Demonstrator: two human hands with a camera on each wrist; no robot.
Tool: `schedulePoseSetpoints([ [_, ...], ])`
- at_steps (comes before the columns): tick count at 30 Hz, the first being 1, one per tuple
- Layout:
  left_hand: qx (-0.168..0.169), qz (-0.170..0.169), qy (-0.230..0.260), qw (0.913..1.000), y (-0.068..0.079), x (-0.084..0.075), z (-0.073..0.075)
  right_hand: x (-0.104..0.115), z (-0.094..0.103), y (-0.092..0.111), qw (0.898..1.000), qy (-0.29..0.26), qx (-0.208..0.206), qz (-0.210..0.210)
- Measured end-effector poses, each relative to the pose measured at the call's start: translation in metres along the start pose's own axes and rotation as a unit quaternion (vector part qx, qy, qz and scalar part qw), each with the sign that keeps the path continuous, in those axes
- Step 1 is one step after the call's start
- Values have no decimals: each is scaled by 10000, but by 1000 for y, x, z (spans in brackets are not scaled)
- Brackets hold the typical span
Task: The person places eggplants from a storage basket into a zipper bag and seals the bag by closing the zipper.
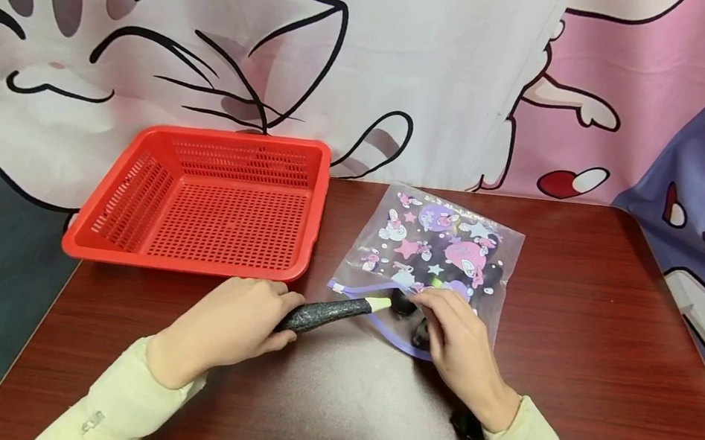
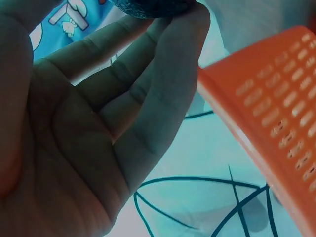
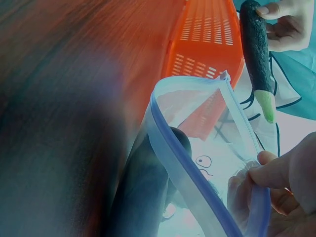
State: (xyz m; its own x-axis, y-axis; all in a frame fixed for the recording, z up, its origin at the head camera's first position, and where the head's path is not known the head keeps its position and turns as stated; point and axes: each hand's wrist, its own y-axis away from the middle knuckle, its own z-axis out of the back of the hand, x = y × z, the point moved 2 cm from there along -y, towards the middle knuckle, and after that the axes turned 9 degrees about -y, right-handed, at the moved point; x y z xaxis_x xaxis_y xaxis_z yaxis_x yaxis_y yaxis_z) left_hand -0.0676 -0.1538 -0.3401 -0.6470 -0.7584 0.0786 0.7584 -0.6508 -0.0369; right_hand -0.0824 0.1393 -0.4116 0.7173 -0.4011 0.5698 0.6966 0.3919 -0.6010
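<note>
My left hand [image 1: 233,323] holds a dark, bumpy cucumber [image 1: 327,314] by one end, between thumb and fingers. Its pale green tip points right, at the mouth of a clear printed zip bag [image 1: 364,252] lying on the table. My right hand [image 1: 459,351] pinches the purple-edged rim of that bag. In the right wrist view the bag's mouth gapes, and a smooth dark long thing [image 3: 143,182] lies inside; its kind is unclear. Only the dark underside of the cucumber [image 2: 150,6] shows in the left wrist view, at the fingertips.
A red perforated plastic basket [image 1: 311,244] stands at the back left of the brown wooden table [image 1: 592,344], near the left hand. Behind the table hangs a cloth [image 1: 460,77] with cartoon prints. Something black [image 1: 470,430] is by the right wrist.
</note>
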Motion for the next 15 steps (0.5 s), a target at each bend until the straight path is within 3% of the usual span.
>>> schedulePoseSetpoints([
  [4, 113, -14, 51, 9999, -1, -6, -6, -1, -1, 0, 10000, 25, -32, 56],
  [15, 43, -72, 255, 9996, -6, -21, -24, -2, -1, 0, 9999, 3, -100, 128],
])
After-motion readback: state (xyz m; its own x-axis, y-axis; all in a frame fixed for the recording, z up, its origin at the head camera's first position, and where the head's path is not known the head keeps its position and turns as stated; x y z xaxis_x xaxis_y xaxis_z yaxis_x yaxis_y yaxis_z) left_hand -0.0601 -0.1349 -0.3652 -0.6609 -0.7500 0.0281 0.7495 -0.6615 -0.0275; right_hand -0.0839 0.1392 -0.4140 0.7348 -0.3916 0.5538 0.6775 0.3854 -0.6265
